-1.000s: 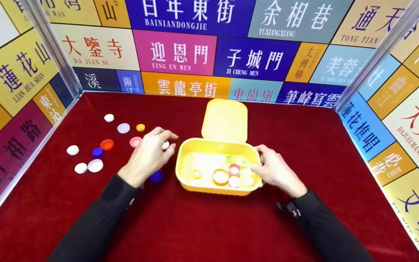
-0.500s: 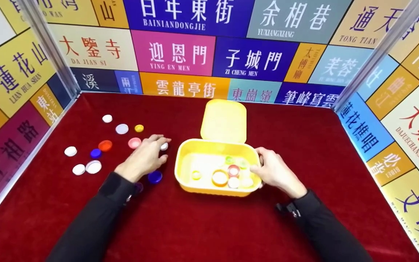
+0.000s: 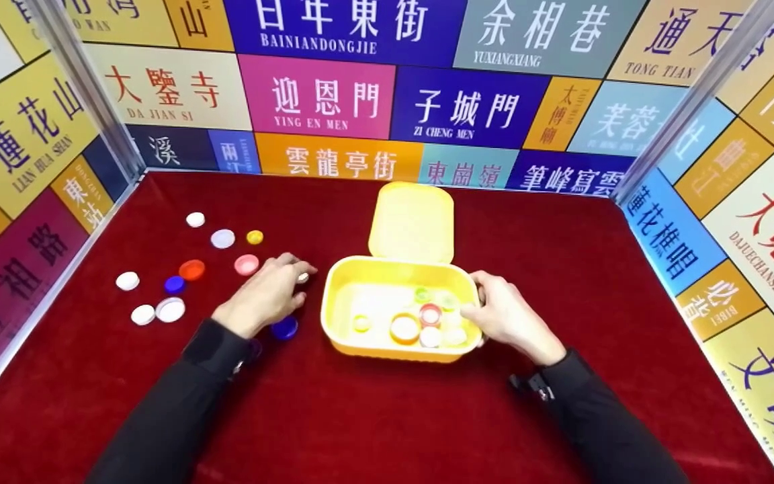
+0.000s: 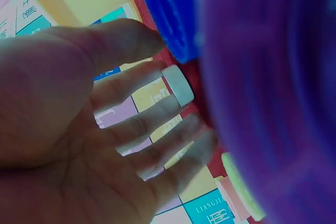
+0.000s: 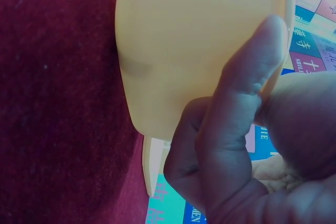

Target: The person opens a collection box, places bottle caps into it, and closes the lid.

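My left hand (image 3: 263, 294) reaches over the red cloth with fingers spread and lightly bent. A white bottle cap (image 3: 302, 277) lies by its fingertips; in the left wrist view that cap (image 4: 178, 85) stands next to the fingers, with the thumb apart from it. Near the heel of this hand are a blue cap (image 3: 284, 327) and a partly hidden purple cap (image 4: 247, 98). My right hand (image 3: 511, 312) grips the right wall of a yellow plastic box (image 3: 387, 351), thumb over the rim and fingers outside. Several caps sit inside the box.
Behind the box lies its yellow lid (image 3: 412, 225). Several loose caps are scattered at left, among them a pink cap (image 3: 246, 264), a red-orange cap (image 3: 192, 270) and a yellow cap (image 3: 254, 236). Printed panels (image 3: 320, 97) wall the back and sides.
My left hand has moved slightly left and down, away from the box, its fingers lowering to the white cap. My right hand keeps its hold on the box.
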Demonstrator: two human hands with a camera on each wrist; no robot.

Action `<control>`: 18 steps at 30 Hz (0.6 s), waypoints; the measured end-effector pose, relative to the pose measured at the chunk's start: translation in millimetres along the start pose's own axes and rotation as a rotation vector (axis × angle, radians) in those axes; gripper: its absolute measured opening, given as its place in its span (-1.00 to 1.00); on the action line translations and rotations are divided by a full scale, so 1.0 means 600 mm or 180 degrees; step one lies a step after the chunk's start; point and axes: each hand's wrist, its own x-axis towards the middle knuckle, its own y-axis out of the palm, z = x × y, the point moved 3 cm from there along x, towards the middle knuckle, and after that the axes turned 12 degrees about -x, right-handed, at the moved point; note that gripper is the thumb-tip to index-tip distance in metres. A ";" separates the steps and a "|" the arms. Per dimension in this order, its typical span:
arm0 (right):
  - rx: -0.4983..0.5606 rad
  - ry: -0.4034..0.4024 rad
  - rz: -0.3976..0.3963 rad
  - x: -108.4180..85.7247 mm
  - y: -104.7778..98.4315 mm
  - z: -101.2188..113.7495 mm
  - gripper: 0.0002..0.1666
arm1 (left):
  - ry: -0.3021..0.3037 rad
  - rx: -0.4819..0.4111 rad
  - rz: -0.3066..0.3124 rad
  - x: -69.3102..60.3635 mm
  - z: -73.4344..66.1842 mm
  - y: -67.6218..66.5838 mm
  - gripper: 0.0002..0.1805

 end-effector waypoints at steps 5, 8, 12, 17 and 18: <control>-0.0007 -0.0053 -0.0044 0.000 -0.001 0.000 -0.45 | 0.0207 -0.0102 -0.0129 0.001 -0.004 -0.002 -0.69; -0.0041 -0.0082 -0.0073 0.001 -0.001 0.000 -0.46 | 0.0239 -0.0108 -0.0141 0.000 -0.008 -0.003 -0.74; -0.0089 -0.0045 -0.0052 0.002 0.000 -0.001 -0.47 | 0.0328 -0.0100 -0.0209 -0.003 -0.018 -0.008 -0.79; -0.0073 -0.0026 -0.0021 0.001 0.000 0.000 -0.45 | 0.0490 -0.0135 -0.0401 -0.009 -0.039 -0.018 -0.81; -0.0065 -0.0033 -0.0020 0.001 0.000 0.000 -0.45 | 0.0524 -0.0144 -0.0445 -0.010 -0.045 -0.020 -0.80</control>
